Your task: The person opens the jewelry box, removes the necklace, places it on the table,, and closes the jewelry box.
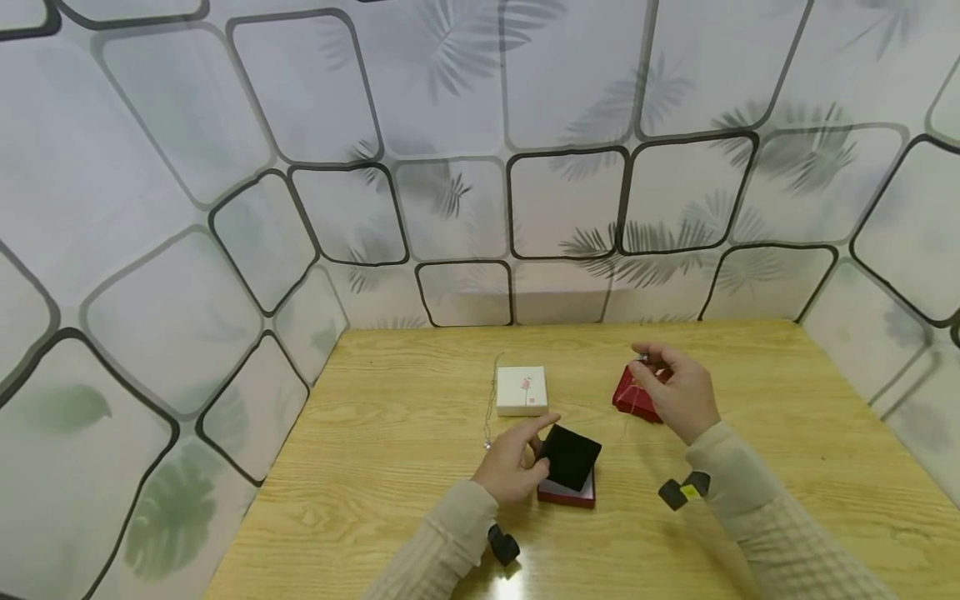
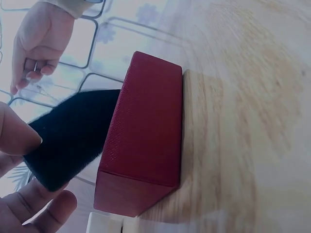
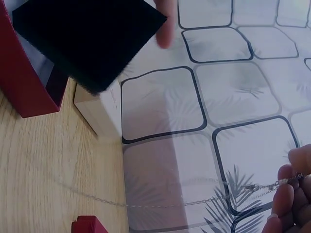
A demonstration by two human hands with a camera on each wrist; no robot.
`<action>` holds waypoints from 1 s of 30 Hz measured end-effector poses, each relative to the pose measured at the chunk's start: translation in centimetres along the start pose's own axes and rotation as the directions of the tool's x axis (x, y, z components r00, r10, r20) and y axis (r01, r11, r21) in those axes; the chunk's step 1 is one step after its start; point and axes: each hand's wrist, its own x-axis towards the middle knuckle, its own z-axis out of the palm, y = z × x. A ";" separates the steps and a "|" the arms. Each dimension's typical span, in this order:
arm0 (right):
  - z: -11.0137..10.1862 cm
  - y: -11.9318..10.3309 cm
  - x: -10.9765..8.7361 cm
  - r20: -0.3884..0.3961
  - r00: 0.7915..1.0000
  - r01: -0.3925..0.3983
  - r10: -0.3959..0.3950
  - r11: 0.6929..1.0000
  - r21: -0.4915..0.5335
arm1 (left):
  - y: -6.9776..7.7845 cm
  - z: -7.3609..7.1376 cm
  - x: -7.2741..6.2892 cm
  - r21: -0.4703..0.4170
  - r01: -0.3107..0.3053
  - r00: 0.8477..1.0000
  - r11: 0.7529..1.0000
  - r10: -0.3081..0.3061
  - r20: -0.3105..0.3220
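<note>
My left hand [image 1: 513, 467] pinches a thin black velvety pad [image 1: 570, 457] at its left edge. Tilted, the pad stands partly over a small open red box [image 1: 566, 501], whose pale inside shows in the right wrist view. Farther right, my right hand [image 1: 678, 390] pinches the end of a fine silver chain necklace [image 3: 165, 206] between thumb and fingertips. The chain stretches away from those fingers in the right wrist view. Below and behind the right hand is a second red box part [image 1: 624, 392], partly covered by the fingers.
A white square box [image 1: 521, 392] with a pink flower print lies behind the left hand. Beside its left edge another thin chain [image 1: 491, 400] with a small shiny pendant is laid out on the wooden table [image 1: 390, 417]. Patterned curtains [image 1: 450, 208] enclose the table's back and sides.
</note>
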 end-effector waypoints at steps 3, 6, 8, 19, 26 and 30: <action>0.1 0.0 0.0 0.012 1.000 0.009 -0.009 1.000 0.002 | 0.0 0.1 0.0 0.039 -0.004 1.000 0.999 0.004 0.011; 0.1 -0.1 -0.1 0.024 1.000 0.012 -0.012 1.000 0.011 | -0.1 0.1 -0.1 0.061 -0.001 1.000 0.998 0.001 0.011; 0.1 -0.2 -0.1 0.030 0.999 0.018 -0.019 1.000 0.025 | -0.1 0.1 -0.2 0.072 0.010 1.000 0.997 -0.011 0.012; 0.5 0.2 -0.1 0.062 0.998 0.016 -0.023 0.994 0.112 | -0.6 0.3 -0.3 0.135 0.025 0.995 0.990 -0.038 0.090; 0.6 0.2 -0.1 0.070 0.996 0.044 -0.050 0.995 0.085 | -0.7 0.5 -0.3 0.183 0.050 0.995 0.982 -0.064 0.072; 0.7 0.2 0.1 0.077 0.996 0.038 -0.045 0.996 0.082 | -0.8 0.6 -0.2 0.170 0.058 0.994 0.984 -0.073 0.080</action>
